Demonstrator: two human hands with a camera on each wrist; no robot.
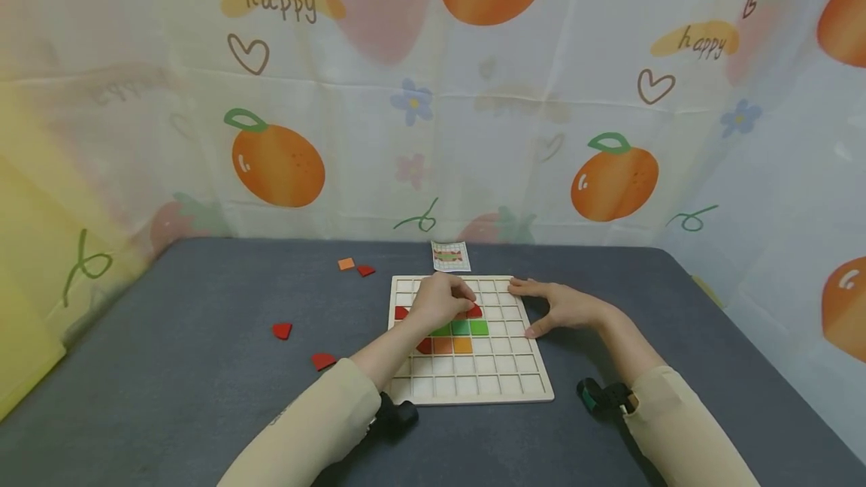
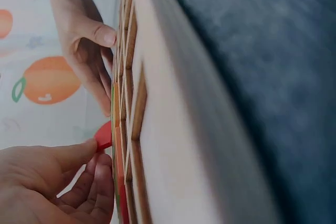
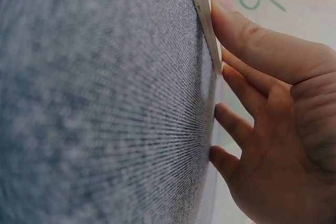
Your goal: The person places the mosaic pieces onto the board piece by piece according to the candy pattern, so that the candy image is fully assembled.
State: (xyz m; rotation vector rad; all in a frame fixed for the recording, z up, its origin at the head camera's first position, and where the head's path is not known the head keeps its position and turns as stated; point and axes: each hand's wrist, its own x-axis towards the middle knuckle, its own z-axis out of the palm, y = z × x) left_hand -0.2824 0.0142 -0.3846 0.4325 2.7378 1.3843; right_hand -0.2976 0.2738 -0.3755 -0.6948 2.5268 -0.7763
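Note:
My left hand (image 1: 440, 303) pinches a red tile (image 2: 104, 136) with a rounded edge between thumb and forefinger, right over the grid board (image 1: 504, 365). The board is pale wood, divided into square cells. Beneath the hand lie green tiles (image 1: 479, 328) in one row and orange tiles (image 1: 463, 346) in the row nearer me, with a dark red tile (image 1: 425, 346) at that row's left. Another red tile (image 1: 401, 313) sits farther left, partly covered by the hand. My right hand (image 1: 568, 305) rests along the board's right edge, fingers spread, its thumb (image 3: 247, 38) at the rim.
Left of the board, two red tiles (image 1: 282, 331) (image 1: 323, 361) lie loose on the dark grey table (image 1: 176, 367). Farther back are an orange square tile (image 1: 346, 264) and a red one (image 1: 366, 270). A small printed pattern card (image 1: 450, 256) lies behind the board, before a fruit-print curtain (image 1: 473, 134).

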